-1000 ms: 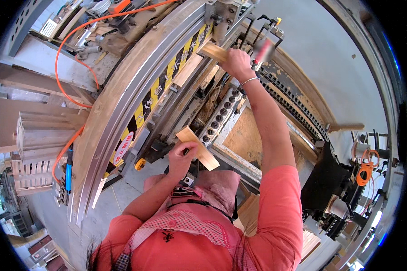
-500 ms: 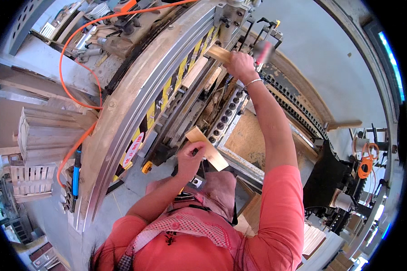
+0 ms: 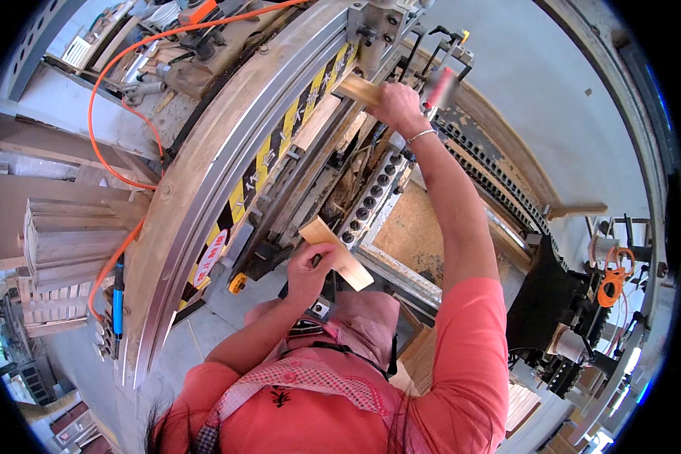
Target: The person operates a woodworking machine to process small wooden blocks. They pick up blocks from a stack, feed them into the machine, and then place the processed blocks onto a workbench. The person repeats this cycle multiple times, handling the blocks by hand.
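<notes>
Holding a short wooden board (image 3: 337,252) close to the chest, the left hand (image 3: 308,271) has its fingers clamped on it. Farther right, the right hand (image 3: 398,107) reaches up, fingers gripping a wood strip (image 3: 358,90) against the machine (image 3: 295,144).

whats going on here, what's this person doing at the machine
A person in a pink shirt stands at a large woodworking machine. The right hand reaches up and grips a wooden slat at the machine's far end. The left hand holds another flat wooden piece close to the body. Stacked wooden parts sit at left.
</notes>
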Demonstrator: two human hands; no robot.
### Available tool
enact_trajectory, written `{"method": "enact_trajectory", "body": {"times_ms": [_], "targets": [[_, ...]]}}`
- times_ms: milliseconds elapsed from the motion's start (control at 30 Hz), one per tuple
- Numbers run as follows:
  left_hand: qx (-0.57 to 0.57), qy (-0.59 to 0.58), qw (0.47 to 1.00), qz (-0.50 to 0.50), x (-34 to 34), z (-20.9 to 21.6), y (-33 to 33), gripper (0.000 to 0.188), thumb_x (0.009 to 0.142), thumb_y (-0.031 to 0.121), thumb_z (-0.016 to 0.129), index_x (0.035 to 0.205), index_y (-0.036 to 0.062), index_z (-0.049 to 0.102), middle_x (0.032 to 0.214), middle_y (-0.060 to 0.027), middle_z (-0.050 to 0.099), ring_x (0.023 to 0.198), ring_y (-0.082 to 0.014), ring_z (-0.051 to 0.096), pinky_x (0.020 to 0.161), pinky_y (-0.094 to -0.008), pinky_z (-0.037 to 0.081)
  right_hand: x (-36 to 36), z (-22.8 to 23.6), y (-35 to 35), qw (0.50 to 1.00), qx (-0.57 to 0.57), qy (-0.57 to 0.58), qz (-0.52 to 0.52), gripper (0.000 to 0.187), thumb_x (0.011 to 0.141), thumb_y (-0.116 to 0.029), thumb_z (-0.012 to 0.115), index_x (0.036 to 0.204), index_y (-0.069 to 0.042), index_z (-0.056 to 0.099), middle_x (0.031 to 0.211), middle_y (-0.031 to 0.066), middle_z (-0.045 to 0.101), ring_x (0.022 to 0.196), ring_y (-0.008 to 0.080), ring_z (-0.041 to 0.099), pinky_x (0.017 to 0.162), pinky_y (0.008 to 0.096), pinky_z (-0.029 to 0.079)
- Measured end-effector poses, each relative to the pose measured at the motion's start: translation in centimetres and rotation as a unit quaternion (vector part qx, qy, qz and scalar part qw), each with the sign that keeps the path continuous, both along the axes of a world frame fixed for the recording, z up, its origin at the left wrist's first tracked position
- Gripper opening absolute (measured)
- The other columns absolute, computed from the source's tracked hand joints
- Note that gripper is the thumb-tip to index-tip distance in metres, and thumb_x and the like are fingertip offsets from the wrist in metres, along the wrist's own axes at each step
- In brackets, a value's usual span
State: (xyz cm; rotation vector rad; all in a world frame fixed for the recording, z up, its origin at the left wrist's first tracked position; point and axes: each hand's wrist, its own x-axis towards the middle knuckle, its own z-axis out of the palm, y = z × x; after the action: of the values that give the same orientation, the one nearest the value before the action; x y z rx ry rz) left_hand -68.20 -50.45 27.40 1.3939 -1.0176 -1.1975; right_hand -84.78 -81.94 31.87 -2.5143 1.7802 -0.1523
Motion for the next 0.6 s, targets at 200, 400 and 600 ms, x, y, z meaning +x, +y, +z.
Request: {"method": "enact_trajectory", "body": {"times_ms": [200,400,600], "targets": [[0.027,0.005,1.0,0.007,0.0,0.3,0.0,0.012,0.081,0.001,0.062,0.093,0.0,0.064,0.088,-0.0003,0.057,0.077,-0.0062,0.051,0.065,-0.0181,0.04,0.2,-0.1,-0.3,1.0,0.012,0.007,-0.002,0.036,0.069,-0.036,0.067,0.084,-0.003,0.065,0.082,0.0171,0.065,0.08,0.0314,0.064,0.071,0.0401,0.052],[0.01,-0.006,1.0,0.013,0.0,0.0,0.0,0.012,0.08,0.002,0.062,0.092,0.0003,0.065,0.085,-0.0012,0.058,0.075,-0.007,0.052,0.064,-0.0201,0.041,0.3,-0.1,-0.3,1.0,0.007,0.01,-0.008,0.027,0.068,-0.028,0.064,0.081,-0.005,0.067,0.082,0.0149,0.066,0.079,0.0301,0.065,0.069,0.0383,0.053],[-0.016,-0.059,0.998,0.009,-0.2,0.6,0.3,0.011,0.078,0.002,0.063,0.089,0.0016,0.066,0.083,-0.0042,0.06,0.074,-0.0108,0.056,0.065,-0.0225,0.043,0.1,-0.2,-0.2,1.0,-0.006,0.02,0.011,0.03,0.069,-0.032,0.065,0.083,-0.005,0.067,0.082,0.0149,0.066,0.078,0.0296,0.065,0.069,0.0388,0.053]]}}
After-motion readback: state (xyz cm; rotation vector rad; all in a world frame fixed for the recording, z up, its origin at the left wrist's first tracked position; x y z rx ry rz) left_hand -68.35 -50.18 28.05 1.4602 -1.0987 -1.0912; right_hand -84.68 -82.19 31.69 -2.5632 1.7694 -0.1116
